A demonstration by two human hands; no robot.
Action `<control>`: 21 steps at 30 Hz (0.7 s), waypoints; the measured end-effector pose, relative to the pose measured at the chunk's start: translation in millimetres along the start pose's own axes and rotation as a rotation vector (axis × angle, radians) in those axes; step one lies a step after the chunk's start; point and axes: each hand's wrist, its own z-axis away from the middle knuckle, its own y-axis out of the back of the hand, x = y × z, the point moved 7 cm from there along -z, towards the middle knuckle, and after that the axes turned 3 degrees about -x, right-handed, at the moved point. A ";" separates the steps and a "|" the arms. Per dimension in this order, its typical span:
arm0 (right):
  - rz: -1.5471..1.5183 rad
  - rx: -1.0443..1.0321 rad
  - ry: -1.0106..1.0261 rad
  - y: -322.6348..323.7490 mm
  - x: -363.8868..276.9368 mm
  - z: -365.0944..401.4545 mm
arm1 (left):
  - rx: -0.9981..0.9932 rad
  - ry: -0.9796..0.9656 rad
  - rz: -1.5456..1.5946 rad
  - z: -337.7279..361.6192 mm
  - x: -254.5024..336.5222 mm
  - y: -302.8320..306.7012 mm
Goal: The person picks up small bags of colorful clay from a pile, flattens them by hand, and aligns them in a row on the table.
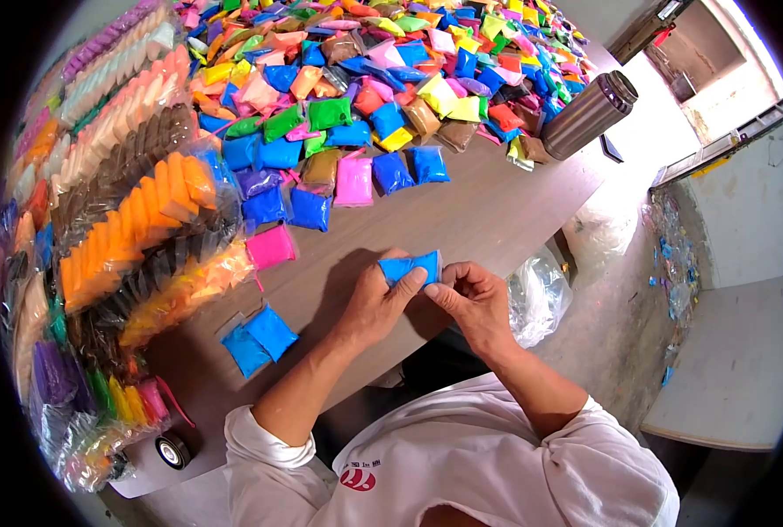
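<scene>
Fingers point(402, 283) of the L hand point(372, 303) and R hand point(479, 303) were closed in a pinch on 1 blue clay pkt point(414, 263), each hand gripping it from its own end. The pkt was held just above the table point(461, 220), left of the steel tumbler point(590, 114) and well toward the person from it.

Progress, as a judgement: early. Only 2 blue pkts point(259, 339) lay set apart, side by side and touching, far left of the tumbler and near the table's front edge. W/ the 1 in hand, that made 3 handled at most. 1 pink pkt point(271, 247) lay alone, left of the tumbler, between that pair and the heap point(382, 79). The heap of mixed-colour pkts spread directly left of the tumbler and ran right up to it. It looked undisturbed: 100s approx, w/ blue ones scattered among green, yellow, orange and brown. Bagged bars point(145, 211) in orange, brown, white and pink rows sat further left again of the tumbler, in clear wrap. So nearly all of the pile seemed left.

Writing: none readable on any pkt; they appeared to be plain clear bags, no label seen. The white shirt point(497, 465) carried a red logo point(358, 479) w/ a line of tiny print above it, too small to read. The tape roll point(173, 451), far left of the tumbler at the corner nearest the person, showed no legible text. The tumbler was plain ribbed metal, no brand visible.
</scene>
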 end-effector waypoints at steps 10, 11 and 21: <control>0.076 0.071 0.143 -6.5 -16.4 6.5 | -0.031 0.038 0.040 -0.5 -5.6 -1.9; 0.083 0.062 0.138 -5.8 -15.3 6.1 | -0.027 0.047 0.048 -0.3 -6.4 -1.9; -0.089 0.029 0.184 -8.4 -16.0 5.5 | -0.031 0.049 0.071 -0.7 -9.9 -1.6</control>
